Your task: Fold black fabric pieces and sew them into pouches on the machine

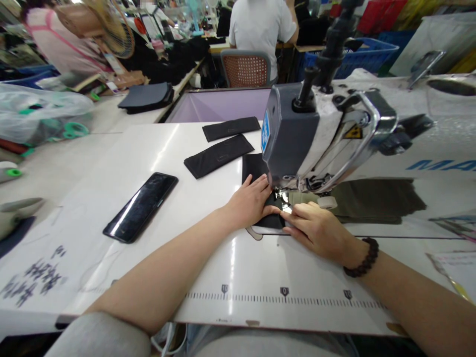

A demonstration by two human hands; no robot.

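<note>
A black fabric piece (pixel 255 163) lies under the needle area of a sewing machine (pixel 293 134). My left hand (pixel 250 202) rests flat on this fabric, fingers stretched toward the presser foot (pixel 284 198) and thumb pointing right. On the other side of the foot, my right hand (pixel 320 229) has its fingers bent, with index finger and thumb at the fabric's near right edge. The fingertips of both hands almost meet in front of the foot. Part of the fabric is hidden beneath my left hand and the machine head.
Two folded black fabric pieces (pixel 219 155) lie beyond my left hand. A phone (pixel 141 207) is on the table at left. Dark olive fabric (pixel 375 201) sits under the machine arm. Farther off are a stack of dark pieces (pixel 147 96), a chair (pixel 246 69) and seated people.
</note>
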